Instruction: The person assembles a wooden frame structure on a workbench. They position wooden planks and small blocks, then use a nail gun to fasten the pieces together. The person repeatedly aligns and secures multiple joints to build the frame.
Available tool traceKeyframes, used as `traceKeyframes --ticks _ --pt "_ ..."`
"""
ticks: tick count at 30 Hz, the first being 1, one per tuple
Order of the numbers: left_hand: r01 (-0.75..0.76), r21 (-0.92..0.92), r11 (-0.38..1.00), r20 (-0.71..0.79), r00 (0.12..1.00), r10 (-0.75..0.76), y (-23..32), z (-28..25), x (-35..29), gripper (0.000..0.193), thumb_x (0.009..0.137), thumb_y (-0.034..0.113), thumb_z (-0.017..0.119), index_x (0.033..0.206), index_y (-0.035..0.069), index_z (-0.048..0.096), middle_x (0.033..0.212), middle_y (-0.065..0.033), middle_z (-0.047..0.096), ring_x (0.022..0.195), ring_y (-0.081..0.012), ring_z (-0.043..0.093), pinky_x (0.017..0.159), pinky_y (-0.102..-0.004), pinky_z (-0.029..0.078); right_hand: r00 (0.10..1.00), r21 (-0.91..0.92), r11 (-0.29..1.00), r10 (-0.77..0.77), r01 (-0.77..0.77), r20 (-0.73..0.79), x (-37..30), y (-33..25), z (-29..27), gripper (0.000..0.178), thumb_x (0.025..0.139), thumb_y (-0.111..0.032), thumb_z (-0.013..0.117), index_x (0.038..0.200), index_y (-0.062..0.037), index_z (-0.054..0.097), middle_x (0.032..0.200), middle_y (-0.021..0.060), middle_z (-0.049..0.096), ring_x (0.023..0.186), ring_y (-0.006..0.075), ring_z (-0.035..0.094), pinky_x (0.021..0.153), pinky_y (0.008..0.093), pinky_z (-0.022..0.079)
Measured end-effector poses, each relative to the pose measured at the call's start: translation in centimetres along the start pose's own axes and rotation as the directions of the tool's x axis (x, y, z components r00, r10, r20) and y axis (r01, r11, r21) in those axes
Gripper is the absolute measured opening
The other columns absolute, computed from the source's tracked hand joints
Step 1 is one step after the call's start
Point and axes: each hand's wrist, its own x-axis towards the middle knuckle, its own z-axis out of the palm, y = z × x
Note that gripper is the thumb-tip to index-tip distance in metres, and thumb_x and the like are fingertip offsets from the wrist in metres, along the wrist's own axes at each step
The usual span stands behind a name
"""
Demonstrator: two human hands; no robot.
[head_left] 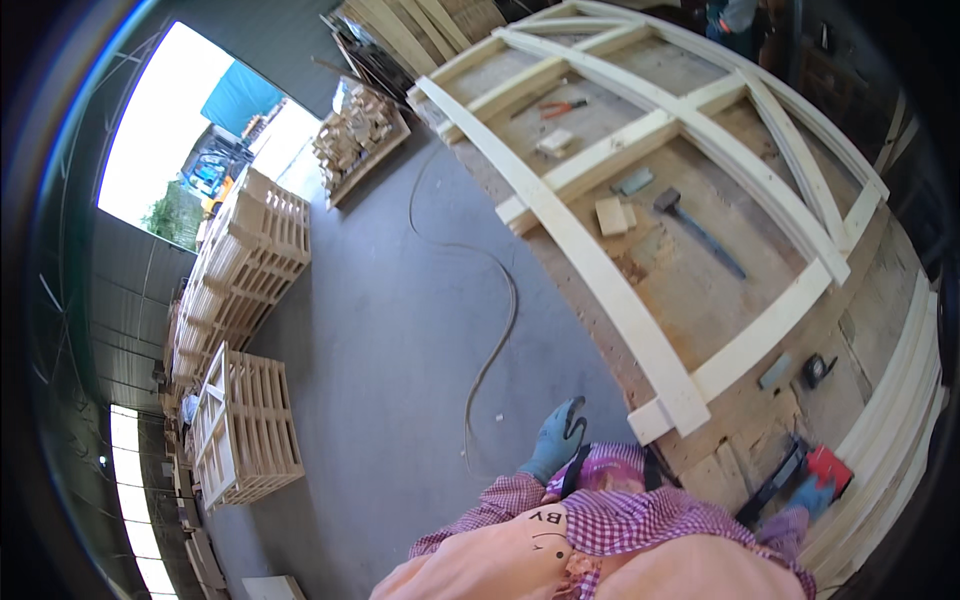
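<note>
While the camera looks down from the person's head, the left hand (556, 438), in a blue glove, hangs at the person's side over the grey concrete floor (400, 320), fingers loosely spread and holding nothing. To the right, the right hand (812, 492), also in a blue glove, rests on a red and black power tool (800, 475) lying on the near corner of the wooden bench (700, 290); how tightly it grips cannot be told, since the checked sleeve covers much of it. Across the bench lies a large frame of pale timber (600, 270) with long curved rails and cross pieces. Inside the frame, on the bench top, a hammer (695, 228) with a dark handle lies beside a small wood block (612, 215). Farther off, red-handled pliers (562, 108) lie on the boards. A small black tape measure (820, 370) sits near the power tool. On the floor, a thin hose (495, 330) snakes away from the person. Stacks of wooden crates (245, 300) stand at the left, near a bright doorway.
</note>
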Motion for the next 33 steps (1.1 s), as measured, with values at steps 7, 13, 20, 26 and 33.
traceKeyframes --ticks 7,13,20,26,33 --pt "0.308 -0.414 0.857 -0.133 0.911 -0.391 -5.3 -3.0 -10.5 0.040 0.090 0.004 0.051 0.128 -0.003 0.044 0.126 -0.0157 0.053 0.116 -0.0226 0.051 0.097 -0.0313 0.040 0.675 0.749 0.663 -0.543 -0.022 0.500 -14.7 -13.9 7.1 0.066 0.085 -0.017 0.065 0.138 -0.0008 0.030 0.136 0.0167 0.040 0.125 0.0257 0.039 0.102 0.0344 0.034" --pt "0.426 -0.713 0.557 -0.138 0.693 -0.707 -8.9 -5.2 -18.6 0.039 0.091 0.003 0.049 0.129 -0.003 0.044 0.127 -0.0107 0.052 0.113 -0.0168 0.051 0.095 -0.0265 0.041 0.368 0.306 0.782 -0.106 -0.544 0.924 -17.9 -21.3 5.9 0.078 0.075 -0.044 0.073 0.133 -0.0061 0.037 0.130 0.0164 0.043 0.122 0.0300 0.039 0.100 0.0472 0.033" --pt "0.392 -0.753 0.528 -0.183 0.646 -0.741 -9.3 -7.3 -21.1 0.036 0.091 0.009 0.053 0.126 -0.001 0.047 0.125 -0.0104 0.052 0.112 -0.0204 0.051 0.096 -0.0294 0.040 0.270 0.530 0.755 -0.457 -0.387 0.848 -15.1 -16.0 17.4 0.054 0.082 -0.046 0.063 0.126 -0.0185 0.050 0.116 0.0055 0.057 0.103 0.0258 0.052 0.095 0.0407 0.037" --pt "0.415 -0.730 0.542 -0.264 0.561 -0.785 -7.0 -7.3 -20.2 0.032 0.092 0.008 0.050 0.122 -0.002 0.052 0.103 -0.0045 0.059 0.091 -0.0111 0.055 0.082 -0.0231 0.044 0.160 0.280 0.573 -0.252 -0.770 0.954 -16.9 -22.2 10.9 0.063 0.083 -0.058 0.051 0.129 -0.0146 0.048 0.116 0.0064 0.058 0.104 0.0238 0.054 0.087 0.0392 0.046" --pt "0.345 -0.704 0.621 -0.281 0.668 -0.689 -7.1 -4.7 -14.7 0.035 0.090 0.006 0.052 0.124 -0.003 0.050 0.121 -0.0113 0.057 0.112 -0.0174 0.053 0.095 -0.0279 0.041 0.062 0.690 0.621 -0.725 -0.371 0.686 -15.0 -19.2 13.9 0.044 0.091 -0.035 0.041 0.123 -0.0049 0.048 0.112 0.0090 0.061 0.098 0.0248 0.060 0.080 0.0395 0.052"
